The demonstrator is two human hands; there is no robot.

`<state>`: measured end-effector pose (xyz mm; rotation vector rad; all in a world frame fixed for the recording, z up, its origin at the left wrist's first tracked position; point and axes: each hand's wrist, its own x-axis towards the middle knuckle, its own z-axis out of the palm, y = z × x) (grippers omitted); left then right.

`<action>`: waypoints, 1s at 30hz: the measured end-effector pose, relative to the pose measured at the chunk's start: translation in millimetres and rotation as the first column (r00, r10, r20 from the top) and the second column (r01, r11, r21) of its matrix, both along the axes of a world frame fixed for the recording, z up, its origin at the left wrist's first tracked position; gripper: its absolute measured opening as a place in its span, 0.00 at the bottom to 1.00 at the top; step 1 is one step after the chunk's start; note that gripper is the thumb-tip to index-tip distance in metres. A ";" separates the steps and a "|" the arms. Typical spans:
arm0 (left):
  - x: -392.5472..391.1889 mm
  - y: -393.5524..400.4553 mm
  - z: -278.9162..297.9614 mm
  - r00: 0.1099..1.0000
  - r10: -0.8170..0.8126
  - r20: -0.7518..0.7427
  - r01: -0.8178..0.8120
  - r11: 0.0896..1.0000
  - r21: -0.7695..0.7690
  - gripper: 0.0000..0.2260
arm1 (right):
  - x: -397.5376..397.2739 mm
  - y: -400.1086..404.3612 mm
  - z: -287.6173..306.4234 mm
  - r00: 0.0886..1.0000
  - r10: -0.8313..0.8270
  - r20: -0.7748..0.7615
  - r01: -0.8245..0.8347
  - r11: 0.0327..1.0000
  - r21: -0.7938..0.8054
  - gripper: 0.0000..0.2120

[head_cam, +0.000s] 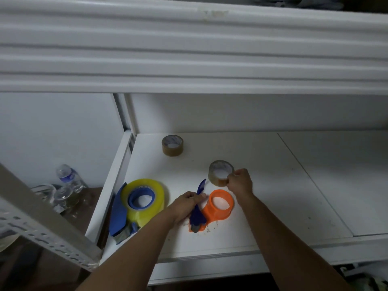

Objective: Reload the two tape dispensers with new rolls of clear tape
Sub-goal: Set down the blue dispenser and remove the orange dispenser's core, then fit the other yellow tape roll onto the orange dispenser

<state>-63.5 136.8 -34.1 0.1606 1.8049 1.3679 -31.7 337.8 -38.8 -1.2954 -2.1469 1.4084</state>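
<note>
- Both bare arms reach in over the white shelf (pixel 273 185), and everything sits low under a heavy white ledge that blocks the top of the view.
- The left hand (pixel 185 203) is curled round the blue handle (pixel 199 208) of the orange dispenser (pixel 219 204), which lies flat on the shelf with its orange hub bare, no roll on it.
- The fingers wrap under that handle, so exactly how they hold it is hidden.
- The right hand (pixel 240 181) pinches the near edge of a clear tape roll (pixel 220 172), just behind the orange dispenser; whether the roll rests on the shelf or is lifted off it, I cannot tell.
- Further back, well apart, a second clear tape roll (pixel 172 145) stands alone, looking brownish in this dim light.
- To the left, the blue dispenser (pixel 119 211) lies on its side carrying a fat yellowish roll (pixel 144 198); its cutter end near the shelf edge is a dark blur.
- Small specks lie around the orange dispenser's cutter.
- Off the shelf, lower left, a plastic bottle (pixel 68 175) and some glassware, hard to make out.
</note>
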 end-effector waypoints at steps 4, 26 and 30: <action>-2.9 -0.5 -3.9 1.000 0.008 0.016 -0.008 1.000 0.008 0.20 | -27.1 -11.4 22.9 0.966 0.246 -0.080 -0.256 0.952 -0.167 0.03; 2.4 3.2 -3.0 1.000 0.029 -0.003 -0.029 1.000 -0.001 0.17 | 50.3 -32.9 -3.9 0.908 0.324 0.266 -0.388 0.889 0.244 0.24; 3.0 0.8 -1.5 0.999 -0.010 -0.048 0.008 0.999 -0.038 0.15 | 69.1 -47.0 -10.4 0.918 0.265 0.295 -0.343 0.904 0.255 0.20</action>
